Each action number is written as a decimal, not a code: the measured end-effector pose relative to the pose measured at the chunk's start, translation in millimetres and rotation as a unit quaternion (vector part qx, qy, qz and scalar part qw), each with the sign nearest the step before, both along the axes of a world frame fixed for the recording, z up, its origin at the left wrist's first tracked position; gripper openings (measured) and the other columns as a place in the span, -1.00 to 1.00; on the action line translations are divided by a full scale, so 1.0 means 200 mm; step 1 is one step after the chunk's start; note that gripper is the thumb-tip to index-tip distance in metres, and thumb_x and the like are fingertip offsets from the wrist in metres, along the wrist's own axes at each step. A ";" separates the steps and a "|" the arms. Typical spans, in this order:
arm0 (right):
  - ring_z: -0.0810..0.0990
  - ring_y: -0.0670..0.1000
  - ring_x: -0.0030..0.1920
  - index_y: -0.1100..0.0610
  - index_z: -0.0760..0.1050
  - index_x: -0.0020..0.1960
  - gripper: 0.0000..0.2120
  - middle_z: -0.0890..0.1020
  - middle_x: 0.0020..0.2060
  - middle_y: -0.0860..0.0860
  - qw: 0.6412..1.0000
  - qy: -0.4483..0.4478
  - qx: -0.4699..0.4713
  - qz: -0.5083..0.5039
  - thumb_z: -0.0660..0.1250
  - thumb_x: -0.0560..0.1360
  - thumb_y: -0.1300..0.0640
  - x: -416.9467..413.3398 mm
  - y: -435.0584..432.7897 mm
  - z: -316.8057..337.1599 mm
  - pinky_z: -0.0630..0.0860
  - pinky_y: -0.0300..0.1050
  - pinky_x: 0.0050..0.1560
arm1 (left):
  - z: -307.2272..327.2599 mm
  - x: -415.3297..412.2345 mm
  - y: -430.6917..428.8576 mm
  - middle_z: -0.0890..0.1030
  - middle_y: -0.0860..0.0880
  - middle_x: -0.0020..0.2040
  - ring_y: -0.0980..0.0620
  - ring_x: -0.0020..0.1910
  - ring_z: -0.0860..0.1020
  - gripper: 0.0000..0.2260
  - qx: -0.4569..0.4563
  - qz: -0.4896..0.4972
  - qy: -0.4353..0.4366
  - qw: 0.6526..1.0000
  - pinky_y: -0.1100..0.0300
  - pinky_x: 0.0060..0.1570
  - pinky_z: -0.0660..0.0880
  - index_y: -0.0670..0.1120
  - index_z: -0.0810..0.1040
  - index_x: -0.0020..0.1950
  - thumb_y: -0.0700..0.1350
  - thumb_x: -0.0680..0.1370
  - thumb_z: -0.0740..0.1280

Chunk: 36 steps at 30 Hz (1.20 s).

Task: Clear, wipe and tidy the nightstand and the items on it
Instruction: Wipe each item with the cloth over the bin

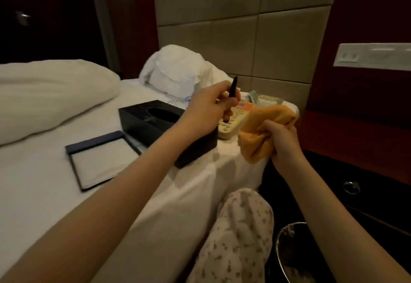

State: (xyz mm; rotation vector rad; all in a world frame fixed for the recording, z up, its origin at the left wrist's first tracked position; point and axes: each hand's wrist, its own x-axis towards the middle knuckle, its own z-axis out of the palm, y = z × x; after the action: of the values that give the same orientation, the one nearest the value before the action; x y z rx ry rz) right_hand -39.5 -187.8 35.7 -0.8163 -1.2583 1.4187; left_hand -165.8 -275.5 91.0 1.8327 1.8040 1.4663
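left hand (208, 107): fingers pinching black pen (231, 99), tip over remote (232, 122). right hand (282, 142): fingers clenched round orange cloth (264, 124), beside remote.

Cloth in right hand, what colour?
Orange-yellow. The cloth shows bunched in the right hand in the head view.

Counting now: two hands, left hand (208, 107) and right hand (283, 141). One pen (232, 90), one orange cloth (265, 124), one remote (231, 124), one black tissue box (142, 119), one notepad folder (101, 160). Two white pillows on the bed (44, 198): near pillow (46, 98), far pillow (175, 71). One bin (287, 251) below.
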 end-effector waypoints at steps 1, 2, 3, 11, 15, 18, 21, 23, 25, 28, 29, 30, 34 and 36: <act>0.51 -0.08 -0.22 0.11 0.46 -0.08 -0.87 0.52 -0.25 0.00 1.000 0.003 0.004 0.013 0.24 0.46 0.32 -0.05 -0.02 0.02 0.45 -0.20 -0.22 | 0.03 -0.04 -0.05 0.55 0.05 -0.14 0.06 -0.16 0.57 -0.88 0.008 0.017 0.043 0.999 0.24 -0.09 0.55 -0.02 0.49 -0.03 -0.22 0.59 0.23; 0.51 -0.08 -0.19 0.12 0.44 0.01 -0.85 0.52 -0.22 -0.01 1.000 0.005 0.008 0.027 0.24 0.48 0.30 -0.09 -0.04 0.05 0.46 -0.20 -0.20 | 0.06 -0.08 -0.10 0.56 0.08 -0.12 0.13 -0.15 0.55 -0.86 0.013 0.038 0.085 0.996 0.29 -0.08 0.51 0.01 0.51 -0.03 -0.22 0.58 0.24; 0.52 -0.08 -0.14 0.11 0.40 0.10 -0.79 0.52 -0.17 -0.01 0.999 0.002 0.014 0.042 0.24 0.49 0.28 -0.14 -0.06 0.07 0.47 -0.20 -0.16 | 0.08 -0.13 -0.14 0.57 0.08 -0.08 0.18 -0.15 0.52 -0.85 0.013 0.061 0.126 0.990 0.34 -0.07 0.46 0.02 0.54 -0.02 -0.21 0.58 0.24; 0.53 -0.02 -0.06 -0.01 0.39 -0.15 -0.80 0.52 -0.18 -0.01 0.982 -0.039 0.072 0.168 0.21 0.51 0.28 -0.43 -0.25 0.22 0.47 0.00 0.08 | 0.02 -0.52 -0.42 0.58 -0.03 0.07 0.09 -0.03 0.47 -0.80 -0.147 0.193 0.318 0.917 0.36 -0.05 0.36 -0.03 0.65 0.09 -0.22 0.53 0.32; 0.50 -0.05 -0.18 0.01 0.36 -0.15 -0.80 0.49 -0.24 0.01 0.974 -0.071 0.083 0.200 0.19 0.52 0.30 -0.53 -0.32 0.20 0.44 -0.02 -0.03 | -0.09 -0.65 -0.50 0.58 0.01 0.07 0.17 -0.10 0.42 -0.76 -0.265 0.163 0.339 0.888 0.53 -0.21 0.30 -0.04 0.63 0.12 -0.24 0.54 0.28; 0.52 0.03 -0.11 0.09 0.40 -0.12 -0.88 0.51 -0.21 0.06 0.963 -0.119 0.102 0.221 0.19 0.52 0.28 -0.60 -0.37 0.18 0.44 0.00 -0.01 | -0.19 -0.71 -0.47 0.61 -0.01 0.09 0.05 -0.01 0.53 -0.75 -0.325 0.159 0.331 0.872 0.31 0.00 0.45 -0.04 0.64 0.11 -0.25 0.52 0.27; 0.53 0.04 -0.04 0.07 0.40 -0.11 -0.89 0.52 -0.14 0.05 0.959 -0.140 0.096 0.225 0.21 0.52 0.26 -0.64 -0.40 0.17 0.45 -0.01 0.05 | -0.27 -0.76 -0.41 0.62 0.02 0.07 0.01 -0.03 0.53 -0.71 -0.312 0.176 0.313 0.880 0.16 0.00 0.48 0.01 0.62 0.12 -0.23 0.49 0.25; 0.52 0.04 -0.03 0.07 0.40 -0.11 -0.89 0.51 -0.16 0.04 0.959 -0.148 0.094 0.225 0.21 0.52 0.26 -0.65 -0.39 0.17 0.45 -0.01 0.06 | -0.29 -0.77 -0.37 0.61 0.02 0.06 0.03 -0.06 0.52 -0.68 -0.305 0.179 0.294 0.888 0.17 -0.05 0.46 0.01 0.61 0.13 -0.26 0.47 0.22; 0.51 0.05 -0.03 0.07 0.40 -0.11 -0.90 0.50 -0.18 0.04 0.959 -0.154 0.093 0.220 0.22 0.52 0.25 -0.66 -0.39 0.17 0.45 -0.01 0.03 | -0.29 -0.79 -0.34 0.61 0.00 0.05 0.00 -0.05 0.53 -0.69 -0.312 0.179 0.276 0.891 0.13 -0.03 0.50 0.02 0.60 0.11 -0.25 0.47 0.22; 0.49 0.03 -0.08 0.05 0.37 -0.15 -0.86 0.48 -0.22 0.03 0.960 -0.160 0.086 0.214 0.21 0.52 0.25 -0.67 -0.39 0.17 0.41 -0.06 -0.04 | -0.29 -0.80 -0.34 0.59 0.03 0.03 0.04 -0.09 0.48 -0.71 -0.318 0.181 0.272 0.890 0.19 -0.07 0.42 0.01 0.59 0.11 -0.24 0.48 0.23; 0.49 0.03 -0.08 0.05 0.38 -0.16 -0.87 0.48 -0.22 0.03 0.959 -0.162 0.087 0.214 0.21 0.52 0.24 -0.68 -0.39 0.18 0.41 -0.07 -0.06 | -0.29 -0.80 -0.34 0.58 0.04 0.02 0.05 -0.09 0.47 -0.70 -0.319 0.183 0.273 0.889 0.19 -0.08 0.41 0.03 0.58 0.12 -0.24 0.48 0.22; 0.49 0.03 -0.08 0.05 0.38 -0.15 -0.87 0.48 -0.22 0.03 0.958 -0.166 0.089 0.214 0.21 0.53 0.24 -0.68 -0.39 0.17 0.41 -0.09 -0.08 | -0.29 -0.81 -0.35 0.58 0.05 0.01 0.05 -0.09 0.47 -0.70 -0.322 0.185 0.276 0.887 0.19 -0.08 0.42 0.04 0.58 0.12 -0.24 0.49 0.22; 0.47 -0.01 -0.10 0.02 0.34 -0.21 -0.81 0.48 -0.20 0.02 0.956 -0.179 0.092 0.215 0.20 0.54 0.24 -0.71 -0.42 0.18 0.41 -0.08 0.00 | -0.31 -0.82 -0.37 0.59 0.03 -0.03 0.02 -0.11 0.51 -0.75 -0.329 0.192 0.288 0.878 0.15 -0.11 0.47 0.06 0.56 0.08 -0.21 0.50 0.22; 0.47 -0.03 -0.14 0.02 0.33 -0.24 -0.79 0.48 -0.21 0.03 0.955 -0.187 0.093 0.212 0.21 0.53 0.24 -0.73 -0.44 0.18 0.40 -0.07 0.02 | -0.31 -0.81 -0.36 0.56 0.04 -0.10 0.00 -0.14 0.52 -0.81 -0.335 0.191 0.285 0.878 0.16 -0.16 0.46 0.04 0.55 0.01 -0.19 0.50 0.23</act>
State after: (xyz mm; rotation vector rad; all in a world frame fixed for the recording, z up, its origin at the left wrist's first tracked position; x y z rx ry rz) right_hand -184.6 -275.8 71.6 -0.7326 -1.9195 1.4865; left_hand -328.1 -347.3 28.5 1.6612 2.6129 0.2213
